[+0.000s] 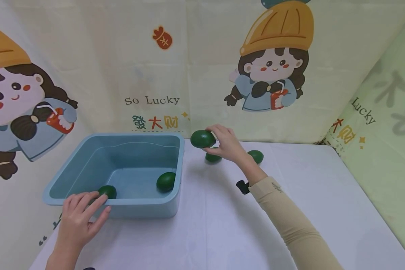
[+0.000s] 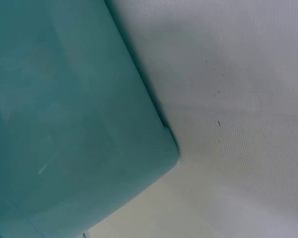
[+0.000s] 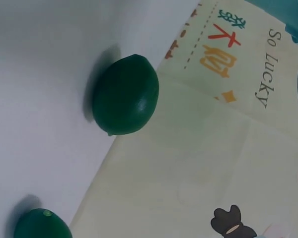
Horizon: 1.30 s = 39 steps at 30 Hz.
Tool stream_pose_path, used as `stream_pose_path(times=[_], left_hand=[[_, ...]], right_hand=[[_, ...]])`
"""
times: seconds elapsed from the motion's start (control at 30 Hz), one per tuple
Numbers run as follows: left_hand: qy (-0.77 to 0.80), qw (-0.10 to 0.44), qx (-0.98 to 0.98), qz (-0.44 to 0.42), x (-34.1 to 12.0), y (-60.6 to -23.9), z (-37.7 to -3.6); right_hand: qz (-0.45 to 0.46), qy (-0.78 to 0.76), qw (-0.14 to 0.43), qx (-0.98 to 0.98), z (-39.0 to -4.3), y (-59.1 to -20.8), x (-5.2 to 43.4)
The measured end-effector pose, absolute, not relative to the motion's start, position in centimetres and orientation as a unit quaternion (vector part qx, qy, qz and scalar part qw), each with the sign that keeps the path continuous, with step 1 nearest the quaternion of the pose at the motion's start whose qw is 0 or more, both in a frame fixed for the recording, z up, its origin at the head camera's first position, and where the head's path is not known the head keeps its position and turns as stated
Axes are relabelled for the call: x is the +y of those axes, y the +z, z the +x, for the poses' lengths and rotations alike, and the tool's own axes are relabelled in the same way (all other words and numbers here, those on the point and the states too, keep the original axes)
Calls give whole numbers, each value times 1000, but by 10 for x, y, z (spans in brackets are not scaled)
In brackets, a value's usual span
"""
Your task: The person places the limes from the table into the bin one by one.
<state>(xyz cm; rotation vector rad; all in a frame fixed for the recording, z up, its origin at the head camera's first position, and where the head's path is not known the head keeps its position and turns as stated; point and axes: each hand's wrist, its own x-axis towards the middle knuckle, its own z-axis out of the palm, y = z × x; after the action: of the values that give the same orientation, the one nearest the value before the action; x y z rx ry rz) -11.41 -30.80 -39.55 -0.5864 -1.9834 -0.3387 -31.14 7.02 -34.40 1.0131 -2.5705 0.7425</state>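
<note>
A: Stock count, largest item first?

B: One table (image 1: 222, 232), white cloth cover, matte weave. One printed backdrop (image 1: 195, 67), cartoon girls and "So Lucky" lettering. One blue plastic tub (image 1: 180, 165), rectangular, rounded corners, smooth walls, standing at the table's left.

A: Fruit?

B: Five green limes, oval, glossy, lightly pitted skin. Two lie inside the tub: one near the front left corner (image 1: 108, 191), one by the right wall (image 1: 165, 181). Two sit on the cloth near the backdrop (image 1: 213, 158) (image 1: 256, 156). One is held lime (image 1: 203, 138), raised off the cloth, just beyond the tub's far right corner.

A: Hands?

B: Two. The right hand (image 1: 227, 144), beige sleeve, pinches the held lime between fingertips and thumb; the lime sticks out leftward from the fingers, above one of the cloth limes. The left hand (image 1: 79, 219) rests on the tub's front left rim, fingers straight and spread, gripping nothing; the corner lime lies just beyond its fingertips.

A: Wrist views?

B: Left wrist: tub corner against cloth only. Right wrist: the two cloth limes, with fingertips just showing at the frame edge.
</note>
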Motion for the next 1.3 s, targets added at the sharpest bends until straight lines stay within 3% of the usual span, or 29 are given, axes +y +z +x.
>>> stream_pose_path(times=[1.3], left_hand=[[-140,501,-821,-236,-304,-397,-109]], right_hand=[[400,257,137,-869,-303,-326,17]])
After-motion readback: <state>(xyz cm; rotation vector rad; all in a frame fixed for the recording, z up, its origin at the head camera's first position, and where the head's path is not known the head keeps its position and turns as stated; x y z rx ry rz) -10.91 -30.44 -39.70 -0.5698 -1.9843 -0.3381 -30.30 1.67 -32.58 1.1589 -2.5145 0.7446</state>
